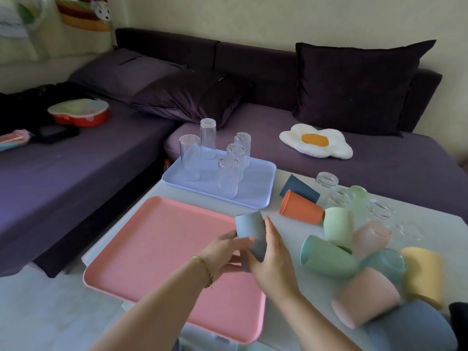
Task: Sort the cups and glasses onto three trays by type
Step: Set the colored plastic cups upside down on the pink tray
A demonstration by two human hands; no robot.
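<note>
Blue-grey and ribbed low on its wall: held that cup (250, 231) tilted, just above the right edge of the pink tray (157, 249), not yet touching it. Gripped it with both hands: left hand (224, 249) with fingers (241, 239) wrapped round the near side, right hand (274, 264) cupping the far side and base, fingers (269, 225) lying up along the wall. Judged the step to be setting a first cup on a tray with nothing on it. Needed to square the cup off first, then lower it flat into a far corner, leaving room for the rest. Needed only one hand to finish; could free the other for the pile of cups (354, 262) lying jumbled on the counter (276, 178) to the right. Had to steer clear of the blue tray (255, 198), which carried five clear glasses (228, 178).
</note>
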